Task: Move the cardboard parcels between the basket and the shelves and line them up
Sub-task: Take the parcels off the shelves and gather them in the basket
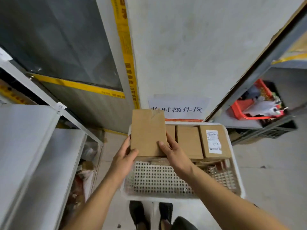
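Note:
A plain cardboard parcel stands tilted over the far left corner of the white perforated basket. My left hand grips its lower left edge, thumb on the front face. My right hand grips its lower right edge, thumb on the front as well. Behind it in the basket lie a second brown parcel and a third parcel with a white label marked A-1, side by side along the far wall. Another parcel's edge peeks out between the held one and the second.
White metal shelves rise at the left, with bags on a lower level. A grey shelf at the right carries a red basket of odds and ends. A paper sign hangs on the white wall. My shoes are below the basket.

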